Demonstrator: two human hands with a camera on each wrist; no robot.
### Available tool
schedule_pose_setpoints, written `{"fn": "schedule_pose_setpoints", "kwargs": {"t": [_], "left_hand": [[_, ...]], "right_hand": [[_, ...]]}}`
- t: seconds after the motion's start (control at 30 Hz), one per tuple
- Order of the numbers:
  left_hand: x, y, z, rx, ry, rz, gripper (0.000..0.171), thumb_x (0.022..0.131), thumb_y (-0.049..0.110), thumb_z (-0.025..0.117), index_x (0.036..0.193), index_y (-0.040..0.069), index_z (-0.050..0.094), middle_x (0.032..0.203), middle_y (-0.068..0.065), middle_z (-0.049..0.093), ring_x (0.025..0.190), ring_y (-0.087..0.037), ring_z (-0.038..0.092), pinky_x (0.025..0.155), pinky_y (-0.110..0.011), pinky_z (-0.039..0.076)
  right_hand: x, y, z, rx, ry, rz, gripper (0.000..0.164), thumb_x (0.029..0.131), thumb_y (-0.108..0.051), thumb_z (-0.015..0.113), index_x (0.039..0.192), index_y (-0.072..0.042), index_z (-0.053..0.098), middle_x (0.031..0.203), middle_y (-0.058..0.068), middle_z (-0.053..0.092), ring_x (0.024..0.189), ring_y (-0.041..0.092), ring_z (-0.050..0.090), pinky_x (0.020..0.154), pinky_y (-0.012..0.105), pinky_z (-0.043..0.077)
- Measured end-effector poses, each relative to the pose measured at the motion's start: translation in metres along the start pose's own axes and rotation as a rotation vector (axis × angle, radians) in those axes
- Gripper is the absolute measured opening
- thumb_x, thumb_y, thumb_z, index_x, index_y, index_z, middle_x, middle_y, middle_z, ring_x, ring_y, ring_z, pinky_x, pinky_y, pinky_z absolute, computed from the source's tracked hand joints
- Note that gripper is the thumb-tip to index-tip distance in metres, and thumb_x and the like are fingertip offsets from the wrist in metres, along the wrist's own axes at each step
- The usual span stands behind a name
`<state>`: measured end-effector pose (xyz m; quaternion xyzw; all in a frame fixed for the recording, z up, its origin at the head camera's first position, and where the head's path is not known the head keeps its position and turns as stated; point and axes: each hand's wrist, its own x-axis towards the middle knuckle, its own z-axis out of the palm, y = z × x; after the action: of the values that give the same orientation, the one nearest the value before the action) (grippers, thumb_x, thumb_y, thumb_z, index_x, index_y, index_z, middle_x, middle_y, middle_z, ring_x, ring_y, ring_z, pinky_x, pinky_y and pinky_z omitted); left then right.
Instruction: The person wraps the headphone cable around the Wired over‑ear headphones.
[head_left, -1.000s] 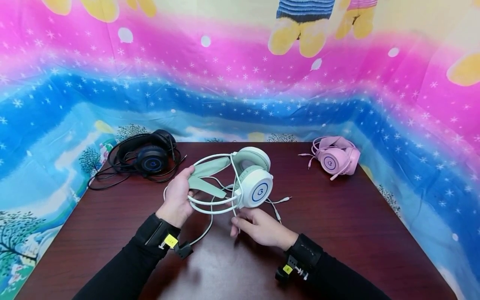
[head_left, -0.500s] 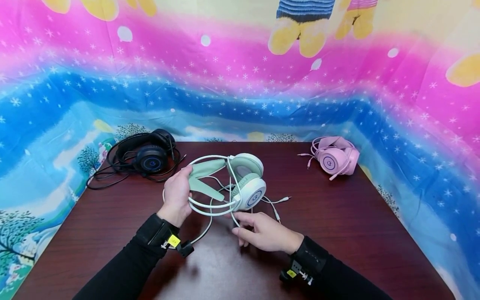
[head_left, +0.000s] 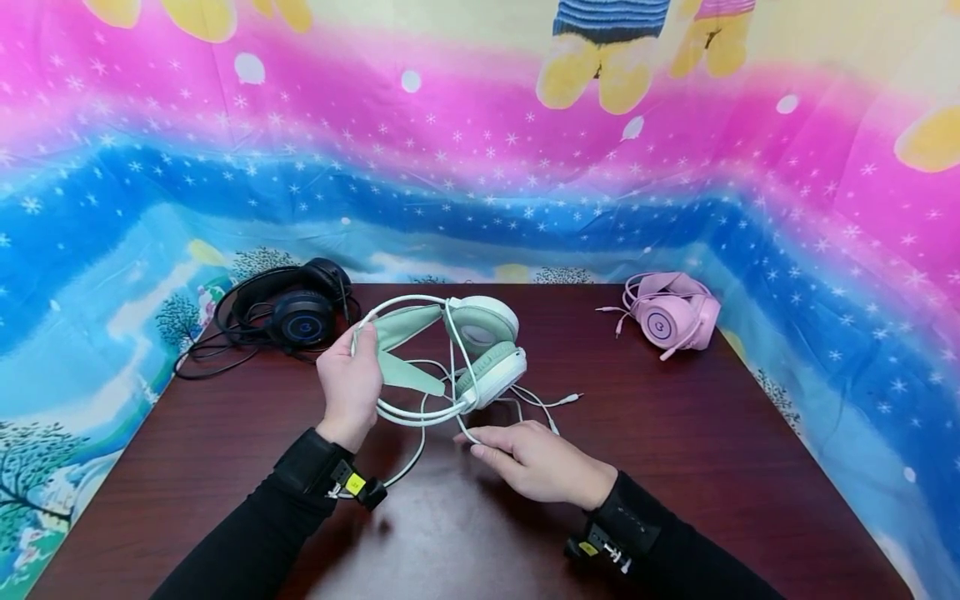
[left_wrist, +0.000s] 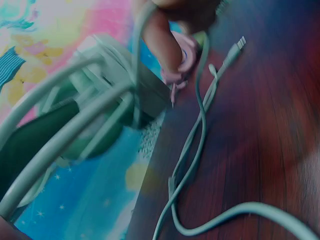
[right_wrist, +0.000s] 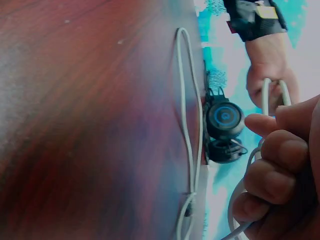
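A white headset with pale green padding (head_left: 491, 379) is held tilted above the table, ear cups to the right. My left hand (head_left: 351, 383) grips its headband at the left end. Just below the nearer ear cup, my right hand (head_left: 543, 462) pinches the white cord between thumb and forefinger. The right wrist view shows that hand's other fingers (right_wrist: 270, 180) curled, with cord running past them. The headset's cable (left_wrist: 200, 135) trails in loops on the table, and one plug (left_wrist: 235, 50) shows in the left wrist view. The left palm is mostly hidden.
On the dark wood table (head_left: 675, 500), a black headset (head_left: 303, 317) with a coiled cable lies at the back left. A pink headset (head_left: 671, 317) sits at the back right. Patterned cloth (head_left: 480, 167) hangs around the table's back and sides.
The headset has turned so its near ear cup's round logo faces away, and the cups have shifted left. My right hand has moved slightly right and down, still at the cord.
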<state>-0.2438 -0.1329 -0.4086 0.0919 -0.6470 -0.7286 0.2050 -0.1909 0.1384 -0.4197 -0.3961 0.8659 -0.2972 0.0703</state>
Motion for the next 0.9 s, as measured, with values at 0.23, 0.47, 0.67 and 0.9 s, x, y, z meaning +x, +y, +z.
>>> {"fn": "schedule_pose_setpoints", "kwargs": {"t": [0.23,0.47,0.67,0.9], "left_hand": [[-0.004,0.005,-0.001,0.12,0.015,0.187,0.032,0.115,0.025,0.06,0.136,0.01,0.078,0.074,0.012,0.071,0.068,0.003,0.064,0.061,-0.015,0.049],[-0.005,0.019,-0.006,0.147,0.053,0.279,0.031,0.115,0.026,0.06,0.138,0.016,0.077,0.121,-0.012,0.083,0.098,0.005,0.072,0.082,-0.013,0.055],[0.001,0.028,-0.015,0.205,0.05,0.33,0.032,0.115,0.024,0.058,0.142,0.017,0.075,0.127,-0.012,0.081,0.096,0.006,0.069,0.083,-0.014,0.051],[0.004,0.037,-0.028,0.242,-0.044,0.205,0.035,0.115,0.03,0.058,0.145,0.017,0.073,0.055,0.008,0.059,0.052,-0.004,0.046,0.055,-0.021,0.038]], "right_hand": [[-0.003,-0.006,-0.013,-0.108,-0.038,-0.022,0.03,0.117,-0.031,0.054,0.137,-0.022,0.074,0.072,-0.021,0.048,0.069,-0.002,0.048,0.074,0.021,0.048],[-0.014,-0.002,-0.035,-0.089,-0.056,-0.077,0.014,0.113,-0.029,0.063,0.118,-0.028,0.077,0.089,-0.018,0.069,0.077,-0.004,0.054,0.077,0.02,0.051],[-0.023,0.007,-0.059,-0.04,-0.048,-0.095,0.01,0.111,-0.03,0.068,0.103,-0.029,0.075,0.082,-0.019,0.059,0.067,-0.007,0.047,0.064,0.017,0.044],[-0.031,0.019,-0.084,0.049,-0.011,-0.056,0.017,0.11,-0.019,0.068,0.11,-0.033,0.077,0.086,-0.016,0.066,0.068,-0.001,0.054,0.065,0.021,0.049]]}}
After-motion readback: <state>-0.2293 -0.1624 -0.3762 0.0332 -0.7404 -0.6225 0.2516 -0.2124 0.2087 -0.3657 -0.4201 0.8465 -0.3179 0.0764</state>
